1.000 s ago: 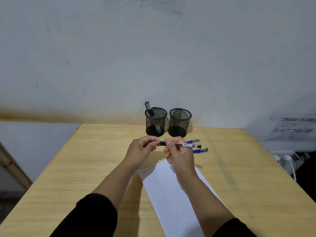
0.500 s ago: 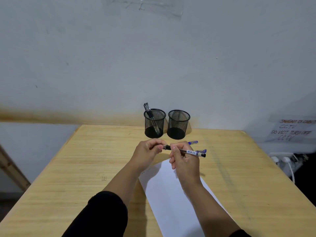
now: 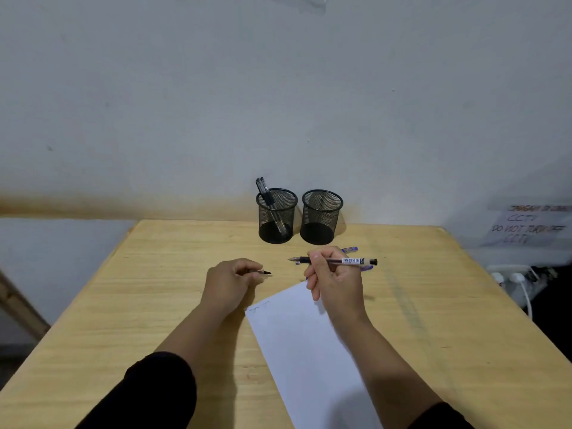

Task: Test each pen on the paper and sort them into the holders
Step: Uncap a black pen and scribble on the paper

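- Pale wall (image 3: 278,88) behind, stained brown just above where the wooden table (image 3: 154,305) meets it, and the table fills the lower view
- Far left, a wooden strut (image 3: 18,305) leans beside the table edge
- Left hand (image 3: 227,281) sits low over the bare wood, fingers curled together and pinched on the black cap (image 3: 263,272), whose tip pokes out to the right
- Up at the back, the left holder (image 3: 276,215) stands against the wall with two pens (image 3: 269,199) leaning in it, tops tilted left over the rim
- Just beside it, close but whether touching is hard to say, the right holder (image 3: 322,216), nothing showing inside its mesh
- White paper (image 3: 309,351) lies angled on the table, running from between the hands down to the near edge; faint scribbles (image 3: 259,306) at its upper left corner
- Right hand (image 3: 335,281) is raised over the top corner of the paper, fingers clamped on the black pen (image 3: 349,261)
- That pen lies almost level, bare tip pointing left toward the cap, well clear of it, barcode label and end plug sticking out to the right
- Behind the right hand, two blue-capped pens (image 3: 351,249) rest on the table, mostly hidden by the fingers
- Far right, off the table, a handwritten note (image 3: 529,226) on the wall and white plugs (image 3: 510,277) below it
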